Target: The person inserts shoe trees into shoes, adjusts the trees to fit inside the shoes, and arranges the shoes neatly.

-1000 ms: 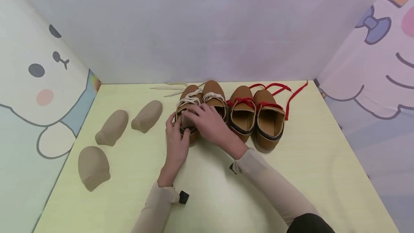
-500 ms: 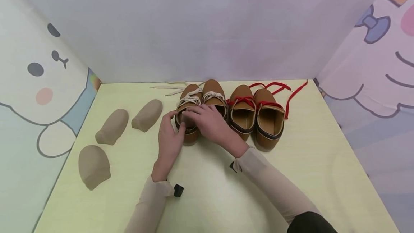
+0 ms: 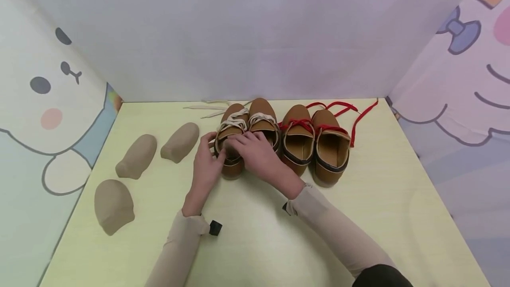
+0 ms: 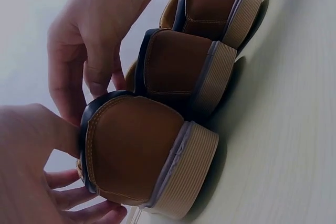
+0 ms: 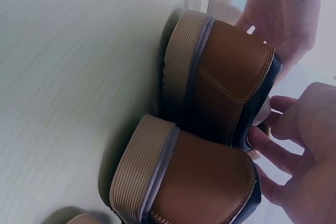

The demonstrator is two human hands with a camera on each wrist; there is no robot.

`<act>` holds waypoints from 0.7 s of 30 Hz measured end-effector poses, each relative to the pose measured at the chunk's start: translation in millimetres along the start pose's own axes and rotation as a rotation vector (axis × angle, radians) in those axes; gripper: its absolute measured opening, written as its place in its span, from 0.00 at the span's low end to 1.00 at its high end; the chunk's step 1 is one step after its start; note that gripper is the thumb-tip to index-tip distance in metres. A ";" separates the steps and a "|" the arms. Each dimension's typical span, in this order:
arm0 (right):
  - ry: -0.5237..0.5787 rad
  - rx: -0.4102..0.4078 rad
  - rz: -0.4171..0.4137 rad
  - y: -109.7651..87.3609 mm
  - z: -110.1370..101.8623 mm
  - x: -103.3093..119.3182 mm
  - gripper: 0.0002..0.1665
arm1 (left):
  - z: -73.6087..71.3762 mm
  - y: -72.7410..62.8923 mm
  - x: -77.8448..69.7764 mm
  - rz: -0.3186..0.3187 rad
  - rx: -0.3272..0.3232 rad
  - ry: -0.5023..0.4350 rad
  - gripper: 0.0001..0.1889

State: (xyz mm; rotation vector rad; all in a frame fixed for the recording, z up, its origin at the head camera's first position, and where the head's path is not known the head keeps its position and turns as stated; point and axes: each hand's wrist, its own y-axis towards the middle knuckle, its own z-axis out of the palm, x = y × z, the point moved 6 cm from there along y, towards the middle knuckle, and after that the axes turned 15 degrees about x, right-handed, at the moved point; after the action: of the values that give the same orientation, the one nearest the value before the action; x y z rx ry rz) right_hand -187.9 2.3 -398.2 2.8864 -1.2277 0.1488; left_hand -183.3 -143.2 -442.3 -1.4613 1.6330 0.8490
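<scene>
Left grip (image 3: 205, 166) on white-laced leftmost shoe (image 4: 137, 149), right grip (image 3: 260, 155) touching it

Head view: high over table (image 3: 255, 242), facing forward and down, farthest off. Both wrist views: low, close behind shoe heels (image 4: 173, 64), rolled opposite ways; all three share leftmost shoe (image 3: 233, 172).

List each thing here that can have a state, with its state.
Leftmost shoe: upright, grey-brown insert in its opening
Second shoe: upright, opening partly hidden
Third shoe: upright, inside visible
Rightmost shoe: upright, inside visible
White laces: threaded, ends trailing
Red laces: threaded, ends trailing
Far insert: lying on table
Middle insert: lying on table
Near insert: lying on table
Left hand: gripping leftmost shoe
Right hand: at leftmost shoe's opening
</scene>
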 end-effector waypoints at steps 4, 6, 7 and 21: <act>-0.024 0.010 0.006 -0.2 2.1 1.8 0.32 | 0.1 0.3 1.1 -0.012 -0.007 -0.007 0.29; -0.028 0.013 0.012 -0.1 2.5 1.9 0.32 | 0.3 1.0 1.1 -0.017 -0.007 -0.005 0.29; -0.027 0.012 0.017 0.2 2.5 1.8 0.32 | 0.1 1.7 0.9 -0.018 -0.005 -0.004 0.29; 0.030 -0.136 0.003 8.8 -10.1 -4.8 0.19 | -2.9 8.8 -1.9 -0.034 0.091 0.045 0.34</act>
State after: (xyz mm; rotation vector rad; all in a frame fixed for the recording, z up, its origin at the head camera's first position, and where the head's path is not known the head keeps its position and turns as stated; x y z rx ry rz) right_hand -198.4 0.1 -388.9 2.7571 -1.1875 0.1046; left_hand -192.2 -143.7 -439.3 -1.4505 1.6533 0.7184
